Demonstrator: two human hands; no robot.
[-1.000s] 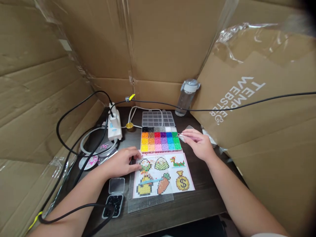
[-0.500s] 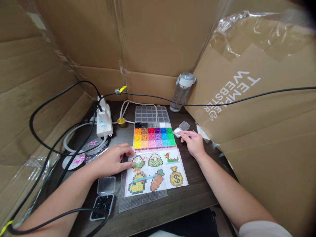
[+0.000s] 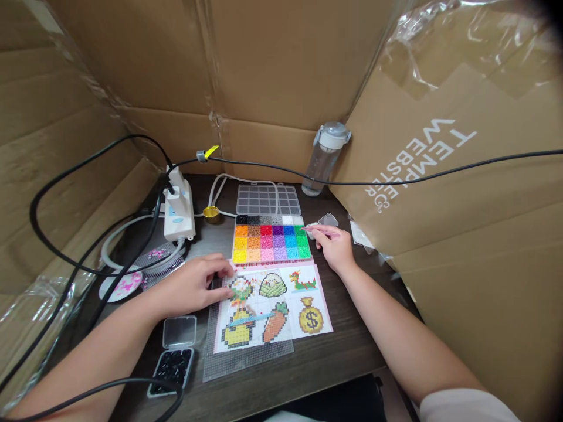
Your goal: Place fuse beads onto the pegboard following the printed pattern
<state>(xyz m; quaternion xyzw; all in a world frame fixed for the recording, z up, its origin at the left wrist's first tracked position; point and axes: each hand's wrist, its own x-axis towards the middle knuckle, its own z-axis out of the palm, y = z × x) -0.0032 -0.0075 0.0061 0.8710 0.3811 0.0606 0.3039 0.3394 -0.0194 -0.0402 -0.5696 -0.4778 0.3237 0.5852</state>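
My right hand (image 3: 336, 247) grips slim pink tweezers (image 3: 323, 231), whose tips reach over the green compartments at the right side of the bead box (image 3: 234, 246). Small beads sorted by colour fill this box. My left hand (image 3: 200, 285) lies with thumb and fingers apart at the left edge of the bead pattern sheet (image 3: 324, 319). Pixel pictures are printed on the sheet, among them a carrot and a money bag. A clear pegboard (image 3: 246, 364) overlaps the sheet, with a blue row and scattered coloured beads on it.
A small box of black pieces (image 3: 171, 369) stands open at lower left. Further left are a power strip (image 3: 179, 214), looping black cable (image 3: 33, 205) and a white disc with pink beads (image 3: 116, 288). A water bottle (image 3: 325, 158) stands at the back, with cardboard walls around.
My right hand has moved slightly left, bringing the tweezers from beside the bead box to over its green compartments. My left hand stays by the sheet. The view has shifted a little.
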